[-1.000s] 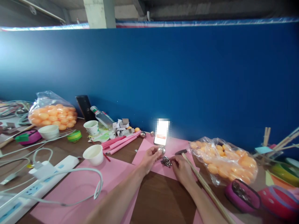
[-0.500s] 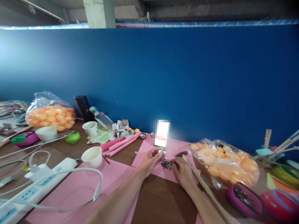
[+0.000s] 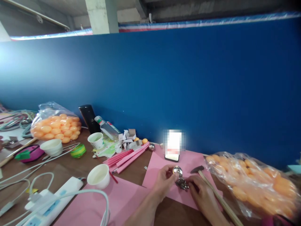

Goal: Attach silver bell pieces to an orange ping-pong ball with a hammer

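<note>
Pinching shiny metal ball: left hand, above pink sheet on desk. Ball looks round, facing unclear. Small metal cluster just below, long axis slanting near-right. Right hand curled beside cluster; cannot tell if gripping. Hammer lies alongside, handle slanting near-right.

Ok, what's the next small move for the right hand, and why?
Probably ease the right hand onto the shiny metal pile to pick one bit: it sits just beside the pile, while the left hand holds a shiny round piece.
</note>
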`<move>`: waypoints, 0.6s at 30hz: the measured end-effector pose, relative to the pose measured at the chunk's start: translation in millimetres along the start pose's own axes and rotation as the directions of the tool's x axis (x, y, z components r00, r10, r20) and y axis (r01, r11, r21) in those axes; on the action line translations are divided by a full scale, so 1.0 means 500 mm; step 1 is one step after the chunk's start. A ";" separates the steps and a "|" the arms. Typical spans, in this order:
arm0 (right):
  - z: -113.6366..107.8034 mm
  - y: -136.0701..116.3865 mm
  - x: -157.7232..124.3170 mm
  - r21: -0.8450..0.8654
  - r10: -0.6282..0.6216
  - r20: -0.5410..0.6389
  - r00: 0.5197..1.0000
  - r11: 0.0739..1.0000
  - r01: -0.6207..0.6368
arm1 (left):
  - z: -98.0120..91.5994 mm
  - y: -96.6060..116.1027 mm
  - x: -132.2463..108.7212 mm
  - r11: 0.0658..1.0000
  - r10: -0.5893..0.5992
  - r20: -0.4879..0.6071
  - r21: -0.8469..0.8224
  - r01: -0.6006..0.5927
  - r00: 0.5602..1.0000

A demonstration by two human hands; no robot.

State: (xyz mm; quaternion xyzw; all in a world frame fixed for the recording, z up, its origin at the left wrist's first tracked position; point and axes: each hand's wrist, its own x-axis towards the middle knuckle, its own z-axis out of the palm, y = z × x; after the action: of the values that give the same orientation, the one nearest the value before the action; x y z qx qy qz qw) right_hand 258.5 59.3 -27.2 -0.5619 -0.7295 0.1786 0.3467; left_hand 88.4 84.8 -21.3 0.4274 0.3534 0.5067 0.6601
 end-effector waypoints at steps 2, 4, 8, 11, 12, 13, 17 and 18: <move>0.001 0.005 0.000 -0.015 0.000 0.032 0.999 1.000 0.000 | 0.001 -0.003 0.002 1.000 0.004 -0.010 0.020 -0.004 1.000; 0.001 0.010 -0.001 -0.030 0.006 0.054 0.999 1.000 -0.004 | 0.001 -0.005 0.003 1.000 0.000 -0.008 0.022 0.000 1.000; 0.004 0.024 -0.005 -0.064 0.021 0.065 0.998 0.998 -0.017 | 0.001 -0.003 0.003 0.999 -0.052 0.013 0.002 0.052 0.999; 0.008 0.035 -0.009 -0.086 0.013 0.060 0.998 0.996 -0.008 | 0.007 0.001 0.001 0.998 -0.068 0.010 -0.012 0.068 0.998; 0.009 0.037 -0.009 -0.092 0.011 0.060 0.998 0.996 -0.005 | 0.010 0.001 0.001 0.997 -0.073 0.021 -0.026 0.074 0.997; 0.009 0.038 -0.010 -0.097 0.011 0.061 0.998 0.995 -0.005 | 0.012 0.001 0.001 0.996 -0.077 0.028 -0.038 0.078 0.997; 0.006 0.031 -0.009 -0.082 0.014 0.067 0.998 0.997 -0.009 | 0.017 -0.009 0.005 0.997 -0.070 0.046 -0.011 0.071 0.996; 0.004 0.027 -0.009 -0.069 0.015 0.073 0.997 0.998 -0.010 | 0.017 -0.012 0.007 0.998 -0.063 0.036 0.004 0.063 0.997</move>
State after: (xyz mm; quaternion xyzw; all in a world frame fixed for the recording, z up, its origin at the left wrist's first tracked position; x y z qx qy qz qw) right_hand 266.9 59.5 -38.8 -0.5712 -0.7439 0.1761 0.2990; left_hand 98.8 85.5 -23.8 0.4259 0.3554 0.4775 0.6814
